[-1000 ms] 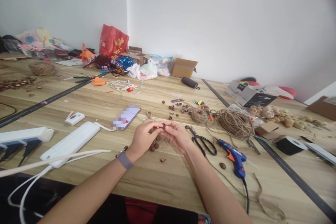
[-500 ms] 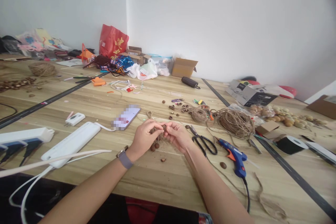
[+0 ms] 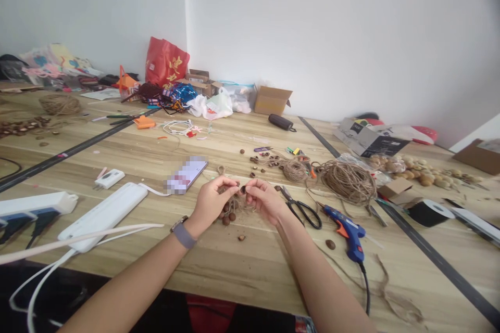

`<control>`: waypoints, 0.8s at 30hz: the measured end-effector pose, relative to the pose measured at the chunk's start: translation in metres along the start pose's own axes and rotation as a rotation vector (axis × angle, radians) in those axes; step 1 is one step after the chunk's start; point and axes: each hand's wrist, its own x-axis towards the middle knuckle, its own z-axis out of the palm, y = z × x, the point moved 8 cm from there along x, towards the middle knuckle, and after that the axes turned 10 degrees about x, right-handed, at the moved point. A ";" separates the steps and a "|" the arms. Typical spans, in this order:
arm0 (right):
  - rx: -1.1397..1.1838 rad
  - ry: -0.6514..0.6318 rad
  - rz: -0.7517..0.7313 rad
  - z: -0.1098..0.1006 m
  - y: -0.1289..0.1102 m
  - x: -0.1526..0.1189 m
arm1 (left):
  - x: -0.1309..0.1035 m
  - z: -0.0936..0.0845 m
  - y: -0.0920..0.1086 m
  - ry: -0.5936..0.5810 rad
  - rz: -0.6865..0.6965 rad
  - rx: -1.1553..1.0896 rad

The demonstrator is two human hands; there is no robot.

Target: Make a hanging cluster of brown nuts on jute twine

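Observation:
My right hand (image 3: 263, 199) pinches a brown nutshell half (image 3: 242, 189), its dark hollow side showing. Just left of it, the thumb and forefinger of my left hand (image 3: 214, 200) are closed on a small brown piece, too small to make out. The fingertips of both hands are slightly apart. Below and behind my left hand lies a bunch of brown nuts (image 3: 226, 217) on twine, partly hidden by the hand. A twine loop (image 3: 221, 169) sticks out at its far end. Nearer to me, a broken shell piece (image 3: 241, 238) lies on the wooden table (image 3: 234, 270).
Right of my hands lie black-handled scissors (image 3: 302, 210), a blue glue gun (image 3: 347, 229) with its cord, and a single nut (image 3: 330, 244). Twine coils (image 3: 347, 181) and shell pieces are farther back. To the left are a phone (image 3: 187, 174) and a white power strip (image 3: 103, 216).
My fingertips were together around a brown nut; now they have drawn slightly apart, and the shell's hollow side shows in my right hand. The view has shifted slightly.

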 end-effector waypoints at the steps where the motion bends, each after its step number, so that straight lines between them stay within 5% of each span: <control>1: -0.020 -0.002 0.014 -0.002 -0.002 0.000 | 0.001 0.001 0.000 -0.004 0.010 0.028; 7: 0.019 -0.054 0.083 -0.004 -0.004 -0.002 | -0.001 0.010 0.016 -0.070 0.217 0.184; 18: 0.123 -0.163 0.106 0.015 0.011 -0.005 | -0.008 0.004 0.018 -0.008 0.221 0.104; 21: -0.135 -0.141 0.067 0.001 0.002 0.000 | -0.007 0.002 0.015 -0.004 0.154 0.057; 24: -0.791 0.117 -0.137 -0.033 -0.033 0.019 | -0.007 0.004 0.006 -0.029 0.026 0.003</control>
